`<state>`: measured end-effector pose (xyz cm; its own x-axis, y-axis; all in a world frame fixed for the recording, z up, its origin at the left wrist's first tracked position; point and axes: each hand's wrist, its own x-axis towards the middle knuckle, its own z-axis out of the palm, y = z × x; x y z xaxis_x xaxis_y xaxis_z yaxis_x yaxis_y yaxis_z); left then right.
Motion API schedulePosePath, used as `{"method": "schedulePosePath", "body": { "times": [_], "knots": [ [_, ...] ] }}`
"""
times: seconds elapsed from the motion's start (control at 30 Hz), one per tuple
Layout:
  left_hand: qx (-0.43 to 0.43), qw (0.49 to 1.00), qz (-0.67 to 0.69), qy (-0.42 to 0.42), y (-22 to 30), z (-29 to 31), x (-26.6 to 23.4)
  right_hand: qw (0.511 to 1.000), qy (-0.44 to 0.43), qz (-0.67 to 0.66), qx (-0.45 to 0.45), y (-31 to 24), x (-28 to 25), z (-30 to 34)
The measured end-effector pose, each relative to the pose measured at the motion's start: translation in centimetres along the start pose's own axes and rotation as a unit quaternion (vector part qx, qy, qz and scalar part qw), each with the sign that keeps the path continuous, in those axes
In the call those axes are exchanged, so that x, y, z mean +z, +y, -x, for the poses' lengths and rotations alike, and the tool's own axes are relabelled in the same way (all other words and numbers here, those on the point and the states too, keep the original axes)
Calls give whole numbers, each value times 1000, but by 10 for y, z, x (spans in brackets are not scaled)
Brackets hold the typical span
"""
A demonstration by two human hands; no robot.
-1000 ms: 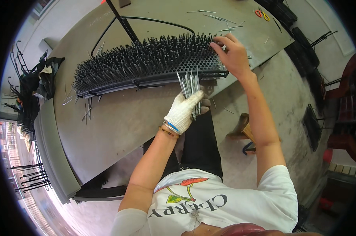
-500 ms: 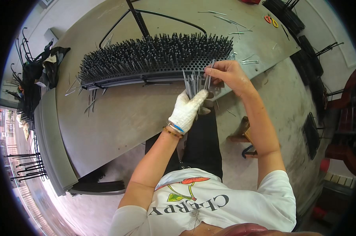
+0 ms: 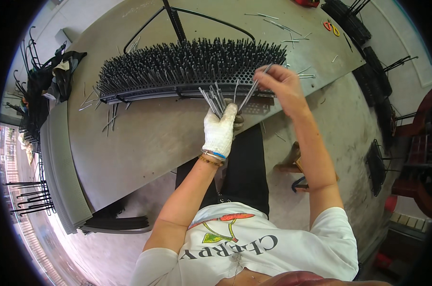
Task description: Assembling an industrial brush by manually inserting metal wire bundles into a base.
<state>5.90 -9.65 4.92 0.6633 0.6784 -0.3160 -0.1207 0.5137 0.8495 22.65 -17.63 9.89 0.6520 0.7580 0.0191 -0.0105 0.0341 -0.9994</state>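
My left hand (image 3: 218,131), in a white knit glove, is closed round a bundle of thin grey metal rods (image 3: 215,101) whose tips fan upward. To its right, my bare right hand (image 3: 285,90) pinches a couple of similar rods (image 3: 248,97), slanting down toward the glove; whether their lower ends still touch it I cannot tell. Just beyond both hands stands a long black perforated rack (image 3: 235,78), densely filled with upright dark rods (image 3: 187,59). Some holes along its near right side hold no rods.
The rack rests on a large grey table (image 3: 125,157), with loose rods (image 3: 285,26) scattered about. Scissors (image 3: 331,28) lie at the far right. Stacked grey panels (image 3: 65,176) line the left edge, black hooked racks (image 3: 32,195) beyond. A wooden stool (image 3: 292,167) stands under my right arm.
My left hand has shifted slightly left and turned, tilting the bundle left. My right hand has moved a little right and up, drawing its rods away from the bundle.
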Motion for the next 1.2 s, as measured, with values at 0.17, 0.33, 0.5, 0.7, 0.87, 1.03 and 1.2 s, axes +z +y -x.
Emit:
{"method": "schedulePosePath", "body": {
  "times": [0.17, 0.33, 0.5, 0.7, 0.87, 1.03, 1.2],
  "knots": [
    [-69, 996, -35, -46, -5, 5, -3, 966, 148, 103, -188, -12, -13, -28],
    [-84, 988, -56, -116, -1, 10, -4, 950, 147, 185, -203, 7, -15, -42],
    [-125, 984, 1, -130, 5, 9, -5, 937, 122, 239, -223, 12, -10, -46],
    [-135, 980, -19, -142, 1, 7, -7, 900, 90, 315, -287, 15, -7, -51],
    [-131, 981, -21, -140, 4, 7, -10, 906, 121, 290, -282, 12, 2, -44],
    [-133, 977, 4, -164, 1, 6, -10, 850, 94, 371, -363, 18, -8, -48],
    [-133, 974, -27, -184, 5, 8, -8, 780, 95, 440, -434, 18, -4, -49]
  ]
}}
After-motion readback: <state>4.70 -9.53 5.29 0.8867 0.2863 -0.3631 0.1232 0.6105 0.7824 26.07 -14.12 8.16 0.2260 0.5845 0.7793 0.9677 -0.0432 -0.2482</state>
